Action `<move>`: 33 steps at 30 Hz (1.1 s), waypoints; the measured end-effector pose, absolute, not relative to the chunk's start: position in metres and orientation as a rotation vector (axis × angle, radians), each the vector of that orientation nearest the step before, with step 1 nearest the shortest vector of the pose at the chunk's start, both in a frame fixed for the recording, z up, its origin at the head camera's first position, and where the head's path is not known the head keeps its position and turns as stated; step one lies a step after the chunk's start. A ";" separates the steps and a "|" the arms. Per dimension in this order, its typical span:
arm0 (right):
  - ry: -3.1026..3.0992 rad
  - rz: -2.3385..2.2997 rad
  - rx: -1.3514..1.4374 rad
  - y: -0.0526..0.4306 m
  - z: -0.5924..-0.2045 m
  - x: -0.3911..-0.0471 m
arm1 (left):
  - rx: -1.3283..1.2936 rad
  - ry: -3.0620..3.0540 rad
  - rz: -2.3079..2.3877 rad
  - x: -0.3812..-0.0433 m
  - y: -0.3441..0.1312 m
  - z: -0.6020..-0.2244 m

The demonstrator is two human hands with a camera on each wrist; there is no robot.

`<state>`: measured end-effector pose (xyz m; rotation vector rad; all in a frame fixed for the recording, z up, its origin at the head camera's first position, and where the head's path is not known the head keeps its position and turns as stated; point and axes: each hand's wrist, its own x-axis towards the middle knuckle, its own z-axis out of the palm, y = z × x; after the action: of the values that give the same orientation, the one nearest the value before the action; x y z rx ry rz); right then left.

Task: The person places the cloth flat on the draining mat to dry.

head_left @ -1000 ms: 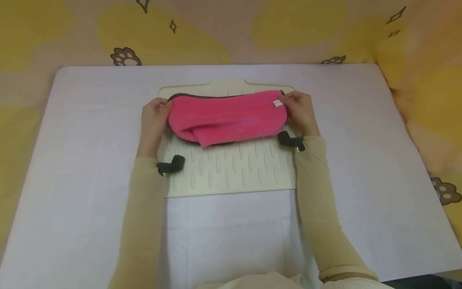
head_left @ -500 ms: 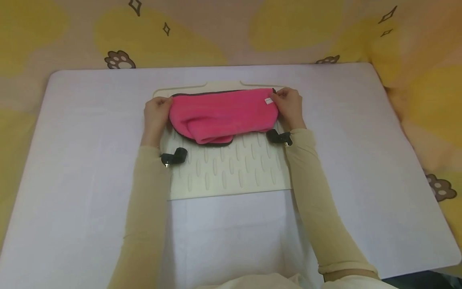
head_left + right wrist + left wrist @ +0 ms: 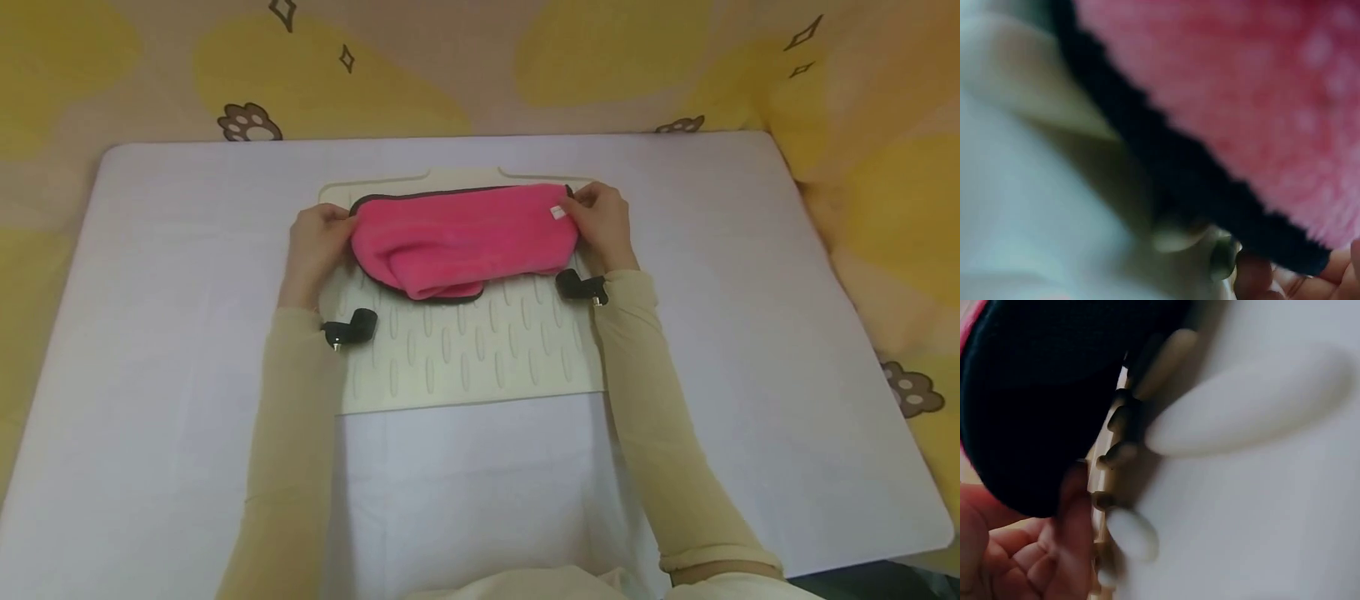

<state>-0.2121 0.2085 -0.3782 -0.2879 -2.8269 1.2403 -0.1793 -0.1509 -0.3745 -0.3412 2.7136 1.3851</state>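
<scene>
On the white table point(image 3: 187, 333) lies a cream ridged board point(image 3: 480, 358); over its far half, the dark-edged pink cloth point(image 3: 472, 233) runs lengthwise between the left hand point(image 3: 311, 250) and right hand point(image 3: 606, 223), each pinching its nearer end, the right beside a white tag point(image 3: 557, 212). Blur leaves contact with the board uncertain.

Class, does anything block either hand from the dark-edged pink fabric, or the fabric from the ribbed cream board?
Nothing visible does. The left hand and right hand pinch opposite ends of the fuzzy, dark-edged pink fabric, and no object shows between it and the cream board with raised oval ribs, though the gap is partly hidden.
</scene>
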 end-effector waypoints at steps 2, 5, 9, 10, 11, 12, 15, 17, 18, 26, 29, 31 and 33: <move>-2.812 1.237 -0.298 0.209 -0.379 -0.214 | -0.355 2.752 1.397 -0.184 -0.150 -0.375; -2.758 1.250 -0.334 0.209 -0.380 -0.216 | -0.407 2.798 1.422 -0.192 -0.148 -0.375; -2.720 1.292 -0.373 0.209 -0.381 -0.218 | -0.460 2.803 1.436 -0.200 -0.147 -0.375; -2.727 1.293 -0.377 0.209 -0.382 -0.217 | -0.469 2.795 1.417 -0.200 -0.147 -0.375; -2.736 1.295 -0.378 0.209 -0.382 -0.217 | -0.471 2.786 1.399 -0.200 -0.147 -0.374; -2.747 1.295 -0.378 0.209 -0.382 -0.216 | -0.470 2.775 1.379 -0.198 -0.148 -0.374; -2.752 1.332 -0.372 0.212 -0.381 -0.211 | -0.456 2.739 1.331 -0.188 -0.151 -0.370; -2.736 1.371 -0.359 0.216 -0.380 -0.206 | -0.411 2.675 1.381 -0.178 -0.154 -0.367; -2.730 1.404 -0.351 0.219 -0.380 -0.203 | -0.385 2.632 1.416 -0.172 -0.155 -0.365; -2.808 1.779 -0.245 0.232 -0.377 -0.168 | -0.149 2.190 1.612 -0.133 -0.159 -0.366; -2.893 1.813 -0.166 0.235 -0.375 -0.156 | -0.096 2.114 1.606 -0.127 -0.157 -0.369; -2.961 1.785 -0.096 0.236 -0.374 -0.152 | -0.070 2.078 1.624 -0.124 -0.156 -0.372; -3.019 1.747 -0.028 0.237 -0.373 -0.150 | -0.042 2.055 1.663 -0.123 -0.155 -0.376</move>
<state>-0.1496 0.2366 -0.3731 -0.0278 -3.0194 1.7469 -0.1226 -0.1546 -0.3756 -0.0425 2.0550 1.6628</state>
